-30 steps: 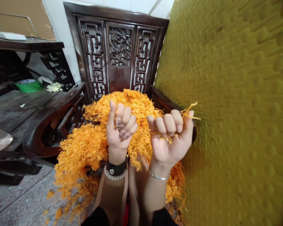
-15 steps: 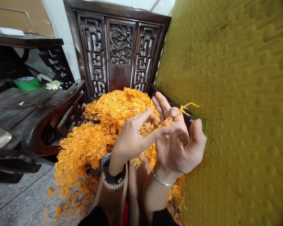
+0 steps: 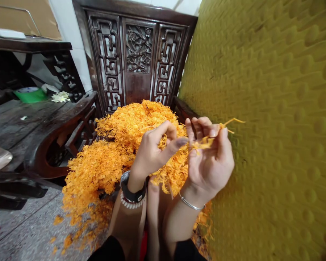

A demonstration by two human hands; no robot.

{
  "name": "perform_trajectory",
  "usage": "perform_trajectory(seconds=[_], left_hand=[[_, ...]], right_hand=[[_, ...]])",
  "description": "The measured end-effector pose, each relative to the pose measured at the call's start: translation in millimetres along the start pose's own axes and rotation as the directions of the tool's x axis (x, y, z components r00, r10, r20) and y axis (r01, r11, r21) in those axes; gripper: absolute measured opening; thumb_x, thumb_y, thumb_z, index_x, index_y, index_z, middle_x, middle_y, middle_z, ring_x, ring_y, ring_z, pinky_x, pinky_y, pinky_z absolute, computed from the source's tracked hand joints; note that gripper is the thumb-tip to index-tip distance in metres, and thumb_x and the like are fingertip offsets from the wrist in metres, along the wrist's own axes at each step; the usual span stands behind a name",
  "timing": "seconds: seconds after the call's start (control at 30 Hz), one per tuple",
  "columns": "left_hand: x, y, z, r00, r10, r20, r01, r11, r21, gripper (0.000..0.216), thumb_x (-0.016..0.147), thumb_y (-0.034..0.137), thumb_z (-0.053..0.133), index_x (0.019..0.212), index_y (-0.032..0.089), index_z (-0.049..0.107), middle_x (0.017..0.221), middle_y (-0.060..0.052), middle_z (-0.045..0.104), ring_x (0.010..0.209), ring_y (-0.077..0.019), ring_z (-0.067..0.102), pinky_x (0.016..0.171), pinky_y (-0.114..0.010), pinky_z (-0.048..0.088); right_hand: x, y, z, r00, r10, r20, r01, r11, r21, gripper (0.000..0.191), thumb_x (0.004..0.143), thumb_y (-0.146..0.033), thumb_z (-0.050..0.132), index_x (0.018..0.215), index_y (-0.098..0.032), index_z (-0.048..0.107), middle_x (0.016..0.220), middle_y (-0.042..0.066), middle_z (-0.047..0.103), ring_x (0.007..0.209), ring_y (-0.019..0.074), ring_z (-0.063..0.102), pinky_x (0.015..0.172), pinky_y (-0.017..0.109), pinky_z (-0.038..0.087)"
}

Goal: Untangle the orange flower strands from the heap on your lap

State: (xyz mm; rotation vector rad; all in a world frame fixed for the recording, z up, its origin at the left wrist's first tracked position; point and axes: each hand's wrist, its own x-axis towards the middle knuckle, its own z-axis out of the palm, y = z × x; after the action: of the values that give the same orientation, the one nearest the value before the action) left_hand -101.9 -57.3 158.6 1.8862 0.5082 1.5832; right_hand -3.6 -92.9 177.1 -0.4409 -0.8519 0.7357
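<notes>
A thin orange stringy piece (image 3: 203, 144) with branching ends spans the gap between my hands. My right hand (image 3: 210, 159), palm turned up, pinches it between thumb and fingertips, and two thin ends stick out to the right. At its left end, my left hand (image 3: 157, 148) is closed with the thumb against the piece; the fingers behind the thumb are partly hidden and blurred. Below and behind both hands lies a large heap of tangled orange stringy pieces (image 3: 133, 125), reaching down over my legs' left side.
A carved dark wooden chair back (image 3: 138, 85) rises behind the heap. To the right stands a yellow-green bumpy panel (image 3: 274, 127), close to my right hand. On the left, a dark wooden seat (image 3: 46, 121) holds a green tape roll (image 3: 31, 95). Orange bits (image 3: 67, 241) lie on the speckled floor.
My right hand has turned, and its thumb has come in from spread to pinch the orange stringy piece. The piece has shifted right, and the gap between my hands is slightly wider.
</notes>
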Motion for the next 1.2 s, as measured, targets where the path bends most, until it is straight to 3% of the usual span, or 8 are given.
perform_trajectory(seconds=[0.13,0.3,0.5,0.8,0.9,0.97,1.07,1.2], left_hand=[[0,2,10,0.999,0.019,0.036,-0.023,0.995,0.1,0.035,0.073,0.051,0.062,0.074,0.02,0.045,0.065,0.004,0.043,0.058,-0.0091,0.041,0.055,-0.024,0.036],[-2,7,17,0.994,0.054,0.092,-0.073,0.973,0.219,0.022,0.09,0.034,0.043,0.075,0.019,0.046,0.066,0.002,0.047,0.06,-0.0098,0.045,0.057,-0.025,0.036],[-3,6,16,0.979,0.091,0.183,-0.121,0.979,0.162,0.037,0.08,0.056,0.051,0.081,0.018,0.049,0.073,0.0,0.052,0.064,-0.0124,0.047,0.058,-0.027,0.039],[0,-3,31,0.989,0.0,-0.15,-0.019,0.992,-0.126,0.035,0.092,0.037,0.04,0.062,0.019,0.038,0.055,0.004,0.038,0.05,-0.0078,0.037,0.047,-0.024,0.031],[3,-5,32,0.957,-0.134,-0.257,0.054,0.954,-0.295,0.035,0.089,0.044,0.043,0.064,0.019,0.039,0.054,0.005,0.036,0.047,-0.0075,0.034,0.042,-0.023,0.03],[6,-4,25,0.937,-0.247,-0.249,0.102,0.871,-0.48,0.04,0.09,0.048,0.038,0.062,0.02,0.033,0.051,0.006,0.027,0.04,-0.0063,0.025,0.036,-0.022,0.026],[11,-2,8,0.914,-0.335,-0.228,0.104,0.738,-0.667,0.043,0.092,0.05,0.031,0.06,0.021,0.024,0.05,0.007,0.018,0.034,-0.0052,0.013,0.03,-0.021,0.018],[10,-4,-2,0.923,-0.295,-0.247,0.081,0.775,-0.626,0.032,0.091,0.042,0.04,0.067,0.02,0.042,0.051,0.006,0.034,0.035,-0.0044,0.023,0.031,-0.021,0.021]], right_hand=[[-3,2,1,0.99,0.08,0.113,-0.056,0.978,-0.2,0.028,0.09,-0.031,0.041,0.067,-0.02,0.053,0.104,0.002,0.064,0.111,0.0165,0.055,0.107,0.042,0.034],[-4,6,5,0.991,0.054,0.118,-0.025,0.971,-0.237,0.027,0.09,-0.031,0.04,0.073,-0.021,0.057,0.104,0.001,0.065,0.111,0.0155,0.056,0.109,0.041,0.034],[-5,-1,3,0.995,0.021,0.096,0.015,0.933,-0.36,0.023,0.09,-0.029,0.043,0.073,-0.021,0.054,0.108,0.002,0.064,0.114,0.017,0.054,0.108,0.04,0.034],[2,12,4,0.982,0.15,0.111,-0.171,0.962,0.214,0.03,0.089,-0.026,0.039,0.061,-0.022,0.048,0.087,-0.001,0.066,0.104,0.0122,0.06,0.111,0.036,0.035],[4,16,5,0.963,0.247,0.111,-0.259,0.72,0.644,0.024,0.084,-0.017,0.044,0.062,-0.023,0.048,0.08,0.001,0.063,0.107,0.013,0.058,0.109,0.035,0.039],[6,13,3,0.937,0.318,0.145,-0.249,0.317,0.915,0.022,0.083,-0.012,0.044,0.065,-0.023,0.052,0.078,0.002,0.063,0.11,0.015,0.056,0.107,0.039,0.04],[11,3,-6,0.921,0.352,0.167,-0.098,-0.205,0.974,0.022,0.082,-0.011,0.046,0.067,-0.023,0.059,0.081,0.003,0.065,0.114,0.0168,0.055,0.111,0.044,0.032],[16,-10,-17,0.937,0.341,0.071,-0.006,-0.187,0.982,0.021,0.08,-0.011,0.049,0.067,-0.022,0.062,0.092,0.0,0.068,0.113,0.018,0.057,0.109,0.046,0.032]])
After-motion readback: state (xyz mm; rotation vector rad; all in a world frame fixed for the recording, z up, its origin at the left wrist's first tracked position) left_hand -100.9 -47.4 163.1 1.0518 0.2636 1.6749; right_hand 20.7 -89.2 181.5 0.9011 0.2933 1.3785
